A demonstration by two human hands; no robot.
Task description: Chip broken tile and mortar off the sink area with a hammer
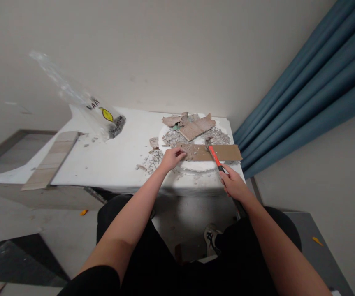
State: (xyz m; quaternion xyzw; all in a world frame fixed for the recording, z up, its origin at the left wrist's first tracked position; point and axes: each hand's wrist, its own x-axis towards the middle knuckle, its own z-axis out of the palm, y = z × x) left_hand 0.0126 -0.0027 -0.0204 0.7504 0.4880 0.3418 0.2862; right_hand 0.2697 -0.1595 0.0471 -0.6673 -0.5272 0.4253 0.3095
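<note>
My right hand [234,182] is wrapped round the black grip of a hammer [214,157] with an orange-red shaft. The hammer's metal head rests at or just above a flat brown board [226,152]. My left hand [173,158] lies at the board's left end, its fingers curled together in a pinch; what is between them is too small to make out. Grey crumbs and broken bits cover that end. Under the board is a round white slab or plate [197,166]. Behind it lie torn, rough brown pieces [197,126] on grey rubble.
A white-covered table [128,144] stands against the wall. On its left are a clear plastic bag [101,115] and a wood-look plank [52,158]. Nails or thin slivers [155,158] lie left of my left hand. A blue curtain [307,78] hangs close on the right.
</note>
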